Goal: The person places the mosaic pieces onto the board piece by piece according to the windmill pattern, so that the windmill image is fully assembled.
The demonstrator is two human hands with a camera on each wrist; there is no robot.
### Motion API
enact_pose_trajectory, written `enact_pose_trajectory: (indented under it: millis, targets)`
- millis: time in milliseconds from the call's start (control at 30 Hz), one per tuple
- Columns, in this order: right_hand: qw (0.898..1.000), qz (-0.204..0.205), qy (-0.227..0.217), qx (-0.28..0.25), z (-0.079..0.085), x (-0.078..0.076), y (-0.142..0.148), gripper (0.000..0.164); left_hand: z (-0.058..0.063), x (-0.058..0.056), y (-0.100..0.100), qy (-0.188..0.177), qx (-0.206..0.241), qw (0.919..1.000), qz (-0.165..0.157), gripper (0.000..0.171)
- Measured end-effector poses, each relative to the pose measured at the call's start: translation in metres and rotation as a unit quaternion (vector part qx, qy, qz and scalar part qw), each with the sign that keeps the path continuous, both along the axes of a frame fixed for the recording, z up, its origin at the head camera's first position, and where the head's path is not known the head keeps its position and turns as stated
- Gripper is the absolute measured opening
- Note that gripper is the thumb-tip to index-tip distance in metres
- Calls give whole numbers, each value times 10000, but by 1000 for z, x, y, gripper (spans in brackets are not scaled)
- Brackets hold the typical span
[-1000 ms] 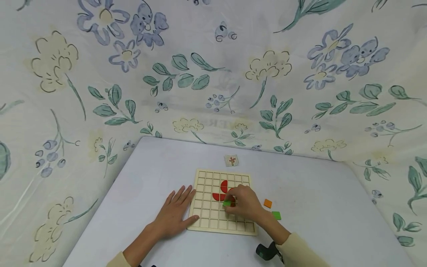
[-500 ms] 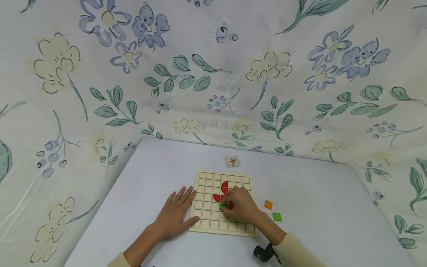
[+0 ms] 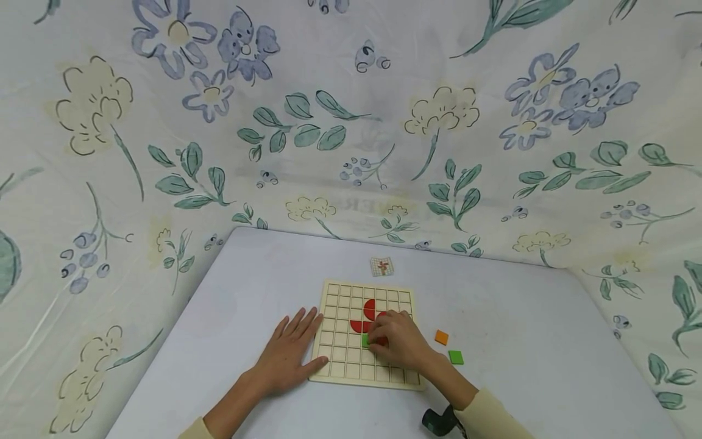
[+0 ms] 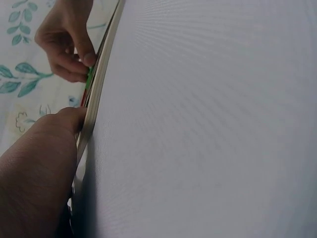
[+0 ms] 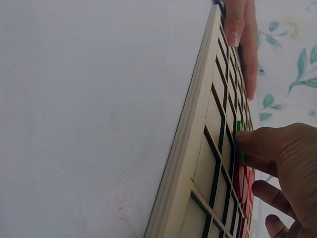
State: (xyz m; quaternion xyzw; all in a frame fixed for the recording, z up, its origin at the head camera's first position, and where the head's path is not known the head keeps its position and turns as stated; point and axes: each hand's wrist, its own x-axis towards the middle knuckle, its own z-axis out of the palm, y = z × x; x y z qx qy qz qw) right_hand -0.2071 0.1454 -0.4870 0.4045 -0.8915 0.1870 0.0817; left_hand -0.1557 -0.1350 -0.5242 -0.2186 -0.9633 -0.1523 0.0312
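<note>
A wooden grid board (image 3: pixel 337 353) lies on the white table. My left hand (image 3: pixel 287 353) rests flat at the board's left edge, its fingers spread and its thumb over the rim. Over the middle of the board, my right hand (image 3: pixel 403 341) has thumb and forefinger on a green square tile (image 3: pixel 365 340), which sits at a cell just below the red pieces. In the right wrist view the thumb lies against this green tile (image 5: pixel 240 144). Red rounded pieces (image 3: pixel 369 309) fill several cells, and the right hand partly hides some of them.
An orange square tile (image 3: pixel 441 337) and another green tile (image 3: pixel 456 357) lie right of the board. Behind it is a small pattern card (image 3: pixel 382 266) with a red figure. A dark device (image 3: pixel 439 421) stands out near the right wrist. Flowered cloth (image 3: pixel 351 122) hangs behind the table.
My right hand has brought the green tile slightly left and down, into line with a cell below the red pieces. My left hand stays where it was.
</note>
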Motion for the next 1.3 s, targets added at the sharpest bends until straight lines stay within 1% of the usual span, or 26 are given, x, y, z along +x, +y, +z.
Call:
enact_pose_trajectory:
  millis: [200, 300, 400, 500, 733, 900, 1000, 1167, 1300]
  targets:
    - [9997, -89, 189, -104, -2, 5, 9, 8, 1, 3, 2, -13, 7, 10000, 20, 86]
    - [9994, -180, 93, -280, -2, 7, 16, 9, 1, 4, 2, 6, -18, 10000, 24, 86]
    - [9987, -257, -130, -412, -1, 10, 24, 9, 0, 5, 2, -2, -42, 10000, 36, 86]
    - [9982, -324, -189, -463, -1, 11, 32, 8, 0, 6, 2, -17, -49, 10000, 40, 86]
    - [9977, -310, 118, -595, -5, 14, 49, 14, -1, 8, 4, -12, -68, 10000, 55, 86]
    - [9968, -597, -79, -526, -5, 16, 58, 13, 0, 9, 5, 17, -82, 9999, 83, 87]
    - [9962, -696, -172, -498, -6, 16, 64, 14, 1, 10, 6, 7, -70, 9999, 112, 87]
    - [9958, -748, -164, -510, -4, 17, 73, 15, 0, 12, 7, -22, -31, 9999, 146, 87]
    - [9938, -998, -118, -467, -3, 17, 82, 16, -1, 13, 7, -49, -43, 9999, 148, 87]
